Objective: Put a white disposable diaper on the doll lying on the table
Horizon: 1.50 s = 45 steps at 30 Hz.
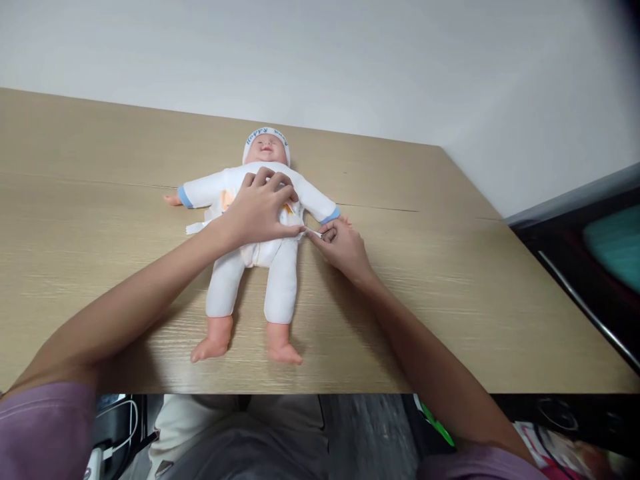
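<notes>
A baby doll in white clothes with blue cuffs lies on its back, its head away from me. Around its hips is a white diaper. My left hand rests across the doll's belly, fingers spread and bent, with the thumb on the diaper's right edge. At that same edge my right hand pinches a white diaper tab between thumb and fingers, close to the doll's cuff. The other tab sticks out loose on the left side. My left hand hides much of the diaper's front.
The doll lies on a light wooden table with a seam across it, and a pale wall stands behind. A dark object with a teal panel is at the right edge. Below the table's front edge, a white cable hangs at the left.
</notes>
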### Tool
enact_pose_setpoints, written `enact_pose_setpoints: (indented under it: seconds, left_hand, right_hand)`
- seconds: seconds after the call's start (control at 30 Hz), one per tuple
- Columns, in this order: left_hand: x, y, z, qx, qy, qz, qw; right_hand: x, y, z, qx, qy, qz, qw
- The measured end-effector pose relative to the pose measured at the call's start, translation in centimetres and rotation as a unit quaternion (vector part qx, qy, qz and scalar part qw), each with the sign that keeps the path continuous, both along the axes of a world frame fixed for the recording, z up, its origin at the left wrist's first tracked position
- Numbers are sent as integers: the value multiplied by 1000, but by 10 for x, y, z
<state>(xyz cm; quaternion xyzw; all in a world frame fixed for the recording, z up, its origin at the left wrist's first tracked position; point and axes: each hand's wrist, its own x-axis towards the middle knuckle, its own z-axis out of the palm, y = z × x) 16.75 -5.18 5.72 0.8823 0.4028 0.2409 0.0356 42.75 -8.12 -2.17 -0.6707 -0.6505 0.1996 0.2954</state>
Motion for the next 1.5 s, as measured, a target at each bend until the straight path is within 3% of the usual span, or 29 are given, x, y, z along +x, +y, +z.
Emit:
enact_pose_setpoints:
  seconds: [0.13,0.23,0.37,0.47,0.63,0.8,0.9,1.0,1.1,1.23,1.4,1.5]
  left_hand:
    - [1,3,-1,-7,-2,4,1000]
    - [2,2,0,-19,4,13,1000]
    - [4,-3,5,-27,27,28,999]
    - [5,-5,7,-22,43,31,998]
    - [6,-2,5,-25,24,28,999]
    - [5,0,3,-35,9,42,998]
    - [5,1,2,-34,-1,37,999]
    - [6,2,0,-40,-5,29,999]
    - [6,2,-2,-49,-7,30,998]
    - [-1,9,0,-67,-27,5,997]
    - [-34,19,2,-94,-181,-109,973]
    - [-69,15,-15,-34,-241,-58,968]
  right_hand:
    - [-1,-1,2,-25,16,10,999]
    - [5,1,5,-29,102,60,993]
    - [15,8,19,-41,288,97,952]
    - [5,16,34,-22,335,118,935]
    - [-42,41,49,10,278,184,943]
    - [-75,51,38,85,222,189,953]
    - [-71,31,25,145,222,173,949]
    - [-60,4,16,231,152,175,945]
    - [-53,-10,12,269,63,254,927]
    - [-52,-6,9,272,48,319,907]
    - [-49,-2,9,271,44,344,898]
    - [-48,-2,8,275,31,346,897]
